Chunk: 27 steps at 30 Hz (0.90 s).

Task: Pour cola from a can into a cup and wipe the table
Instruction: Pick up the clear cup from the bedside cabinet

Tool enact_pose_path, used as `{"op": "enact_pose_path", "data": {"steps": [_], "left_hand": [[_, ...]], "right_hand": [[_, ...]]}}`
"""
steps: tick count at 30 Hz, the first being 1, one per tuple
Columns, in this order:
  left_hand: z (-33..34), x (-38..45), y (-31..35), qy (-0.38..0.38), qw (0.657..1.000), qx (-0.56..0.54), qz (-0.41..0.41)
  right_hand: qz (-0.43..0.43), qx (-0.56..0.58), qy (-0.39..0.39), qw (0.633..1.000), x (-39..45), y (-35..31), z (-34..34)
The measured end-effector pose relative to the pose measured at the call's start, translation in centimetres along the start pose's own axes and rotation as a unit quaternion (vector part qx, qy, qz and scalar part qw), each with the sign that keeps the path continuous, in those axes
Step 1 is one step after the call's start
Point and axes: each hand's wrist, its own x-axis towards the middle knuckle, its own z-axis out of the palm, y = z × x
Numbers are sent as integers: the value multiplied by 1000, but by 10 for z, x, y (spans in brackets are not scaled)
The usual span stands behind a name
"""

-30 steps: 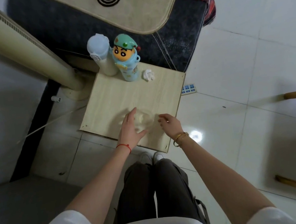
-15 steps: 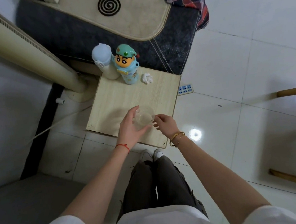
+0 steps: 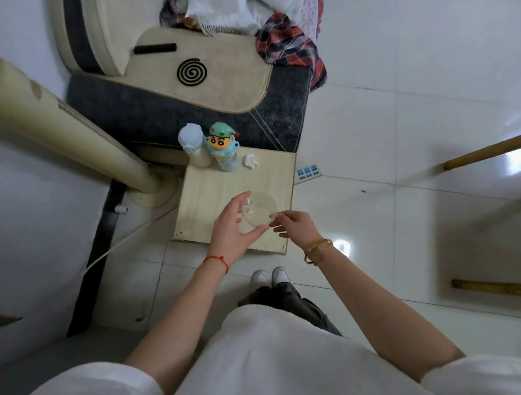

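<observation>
My left hand (image 3: 232, 228) grips the clear cup (image 3: 260, 211) above the counter (image 3: 217, 188); my right hand (image 3: 295, 225) hovers just beside it, fingers (image 3: 275, 218) loosely curled, empty.

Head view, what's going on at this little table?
A person stands over a small wooden table, the left hand holding a clear cup and the right hand at its rim. No cola can is visible. Two bottles and a crumpled tissue sit along the far edge.
</observation>
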Motion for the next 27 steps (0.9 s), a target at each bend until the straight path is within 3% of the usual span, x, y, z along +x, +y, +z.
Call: {"op": "enact_pose_path", "data": {"steps": [15,27], "left_hand": [[13,-47,74,-128,986,11,105],[105,-92,160,-315,927,46,201]], "right_hand": [[-47,75,118,989,-107,36,-52],[-31,250,242,937,-200,118,-121]]}}
